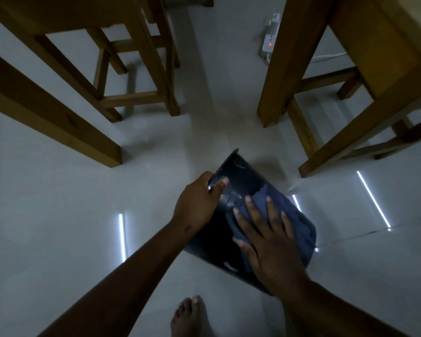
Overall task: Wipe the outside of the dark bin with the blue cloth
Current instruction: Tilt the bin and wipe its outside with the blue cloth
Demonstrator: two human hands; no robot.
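Observation:
The dark bin (243, 178) is held tilted above the pale floor, its side facing up toward me. My left hand (199, 203) grips the bin's far left edge, thumb over the side wall. The blue cloth (284, 210) lies spread on the bin's upper side. My right hand (270, 242) presses flat on the cloth with fingers spread, covering much of it. The bin's lower right part is hidden under the cloth and my right hand.
Wooden table and stool legs (141, 69) stand at the far left, and more wooden legs (282, 69) at the far right. A white power strip (269, 42) with a red light lies on the floor behind. My bare foot (187, 317) is below the bin.

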